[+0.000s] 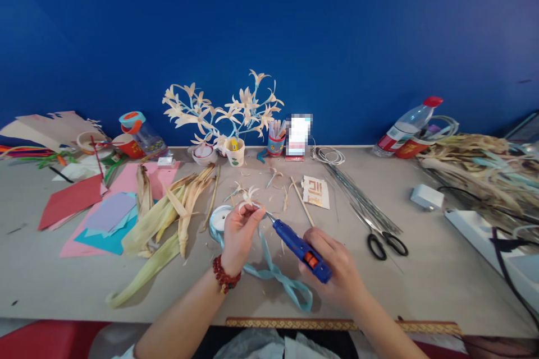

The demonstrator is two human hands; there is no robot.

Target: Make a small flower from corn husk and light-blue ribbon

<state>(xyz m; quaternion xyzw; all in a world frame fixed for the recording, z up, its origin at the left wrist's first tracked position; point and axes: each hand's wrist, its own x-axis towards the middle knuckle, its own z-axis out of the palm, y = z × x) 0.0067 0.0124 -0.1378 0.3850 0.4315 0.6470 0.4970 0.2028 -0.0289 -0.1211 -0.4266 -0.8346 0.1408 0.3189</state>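
Note:
My left hand (pixel 238 231) pinches a small cream husk flower (pixel 249 197) above the table (pixel 421 269); a red bead bracelet (pixel 225 276) circles that wrist. My right hand (pixel 337 269) grips a blue hot glue gun (pixel 300 248), its metal nozzle pointing at the base of the flower. Under both hands lies a loose light-blue ribbon (pixel 278 277), running from a ribbon roll (pixel 219 219) beside my left hand.
Corn husks (pixel 168 219) and coloured paper sheets (pixel 105 213) lie at left. A cup with a husk-flower branch (pixel 229 109) stands at the back. Black-handled scissors (pixel 385 244), thin wires (pixel 357 199), a plastic bottle (pixel 406 123), a white adapter (pixel 426 196) and dry husks (pixel 484 162) lie right.

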